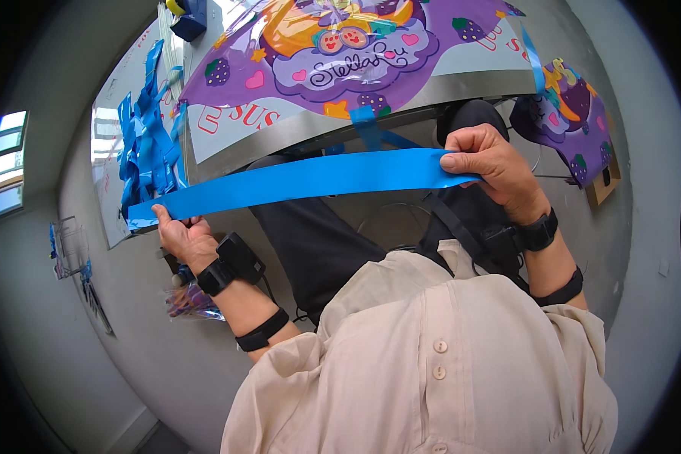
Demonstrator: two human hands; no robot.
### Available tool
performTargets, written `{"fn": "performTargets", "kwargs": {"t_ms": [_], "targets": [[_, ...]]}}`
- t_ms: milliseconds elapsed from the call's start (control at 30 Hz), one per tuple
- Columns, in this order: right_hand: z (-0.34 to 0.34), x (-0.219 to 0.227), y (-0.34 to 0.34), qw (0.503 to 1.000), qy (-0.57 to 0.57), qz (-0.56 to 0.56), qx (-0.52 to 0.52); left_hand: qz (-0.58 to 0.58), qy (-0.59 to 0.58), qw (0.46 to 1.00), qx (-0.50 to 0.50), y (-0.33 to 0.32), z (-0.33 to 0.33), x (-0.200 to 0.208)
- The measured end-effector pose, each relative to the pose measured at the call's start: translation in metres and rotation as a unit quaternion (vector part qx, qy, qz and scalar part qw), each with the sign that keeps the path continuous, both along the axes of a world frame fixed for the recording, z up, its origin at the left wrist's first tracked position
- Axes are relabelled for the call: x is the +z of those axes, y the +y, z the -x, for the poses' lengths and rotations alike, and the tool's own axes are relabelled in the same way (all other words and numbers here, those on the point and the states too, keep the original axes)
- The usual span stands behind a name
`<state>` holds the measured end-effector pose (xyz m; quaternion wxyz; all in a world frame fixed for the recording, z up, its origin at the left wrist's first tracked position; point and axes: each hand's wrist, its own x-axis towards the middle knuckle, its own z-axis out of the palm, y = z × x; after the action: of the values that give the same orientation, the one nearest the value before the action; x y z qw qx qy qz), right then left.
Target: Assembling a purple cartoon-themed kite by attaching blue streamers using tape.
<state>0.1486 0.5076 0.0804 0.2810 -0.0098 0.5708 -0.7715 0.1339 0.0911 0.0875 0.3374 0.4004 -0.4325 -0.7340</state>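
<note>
A long, flat blue strip point(303, 180) of shiny plastic or ribbon is stretched across my lap, in front of the table edge. My left hand point(187, 238) pinches its left end between thumb and fingers, close to the table's left corner. At the other end, my right hand point(495, 168) grips the strip with the thumb on top and the fingers curled beneath. Past the strip, a purple printed plastic sheet point(242, 89) with cartoon fruit, hearts and stars lies on the table. A short blue strip point(366, 127) hangs from the sheet's lower edge over the table edge.
Many loose blue strips point(147, 147) lie heaped at the table's left side. A dark blue tape dispenser point(189, 21) stands at the back left. Another purple printed sheet point(564, 121) hangs at the right, near a cardboard box point(604, 189). A wire rack point(72, 246) stands far left.
</note>
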Motion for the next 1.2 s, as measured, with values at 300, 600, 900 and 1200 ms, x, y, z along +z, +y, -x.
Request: {"fn": "performTargets", "kwargs": {"t_ms": [300, 600, 900, 1200], "targets": [[0.000, 0.009, -0.024, 0.995, -0.083, 0.046, -0.017, 0.210, 0.034, 0.959, -0.186, 0.019, 0.001, -0.014], [0.005, 0.002, -0.030, 0.997, -0.069, 0.020, -0.007, 0.169, 0.108, 0.883, -0.423, 0.097, -0.002, 0.011], [0.006, 0.011, -0.053, 0.999, -0.004, -0.042, -0.013, 0.153, -0.003, 0.730, -0.666, 0.187, -0.018, 0.016], [0.007, 0.020, -0.049, 0.997, -0.060, 0.015, -0.052, 0.134, 0.011, 0.766, -0.629, 0.190, -0.019, 0.000]]}}
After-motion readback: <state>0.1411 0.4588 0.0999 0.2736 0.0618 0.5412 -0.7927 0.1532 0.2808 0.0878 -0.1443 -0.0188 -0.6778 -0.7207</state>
